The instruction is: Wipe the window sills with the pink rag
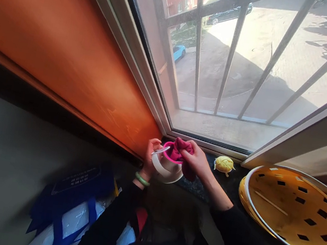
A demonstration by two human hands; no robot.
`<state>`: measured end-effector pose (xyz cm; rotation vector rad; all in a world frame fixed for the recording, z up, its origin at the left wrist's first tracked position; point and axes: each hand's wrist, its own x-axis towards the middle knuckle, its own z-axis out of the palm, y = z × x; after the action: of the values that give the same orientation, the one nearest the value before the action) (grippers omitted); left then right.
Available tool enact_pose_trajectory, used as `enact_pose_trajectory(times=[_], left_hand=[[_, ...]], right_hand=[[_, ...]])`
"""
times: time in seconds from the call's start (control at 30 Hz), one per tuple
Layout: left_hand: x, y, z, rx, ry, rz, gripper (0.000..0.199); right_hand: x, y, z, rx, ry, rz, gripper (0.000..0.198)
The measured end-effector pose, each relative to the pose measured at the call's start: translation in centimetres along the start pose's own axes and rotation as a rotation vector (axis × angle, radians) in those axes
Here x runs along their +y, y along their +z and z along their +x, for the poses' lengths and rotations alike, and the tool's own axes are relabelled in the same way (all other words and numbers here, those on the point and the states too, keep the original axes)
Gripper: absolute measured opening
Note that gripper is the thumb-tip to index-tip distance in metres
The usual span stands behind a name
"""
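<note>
Low in front of the window, my left hand (150, 153) grips a small white pot (168, 172) from its left side. The pot has a bright pink rim and a pale curved handle (161, 151). Some of my left fingers are hidden behind it. My right hand (196, 158) is closed on a dark pink cloth (181, 145), bunched at the mouth of the pot and partly inside it. A loose end of cloth hangs below my right hand. The pot's inside is mostly covered by the cloth.
On the dark stone sill (203, 185) stands a yellow turtle figure (225, 164). At the right is a large yellow basket (298, 204) with a thin stick inside. An orange wooden panel (97, 71) borders the barred window (227, 66). A blue bag (80, 184) lies lower left.
</note>
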<state>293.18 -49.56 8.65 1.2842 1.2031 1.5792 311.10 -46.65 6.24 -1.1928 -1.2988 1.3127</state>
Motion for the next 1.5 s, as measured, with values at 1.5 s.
enact_pose_trajectory(times=[1.5], left_hand=[[0.2, 0.6, -0.1, 0.102, 0.046, 0.084, 0.027]], right_hand=[[-4.8, -1.1, -0.5, -0.331, -0.454, -0.453, 0.026]])
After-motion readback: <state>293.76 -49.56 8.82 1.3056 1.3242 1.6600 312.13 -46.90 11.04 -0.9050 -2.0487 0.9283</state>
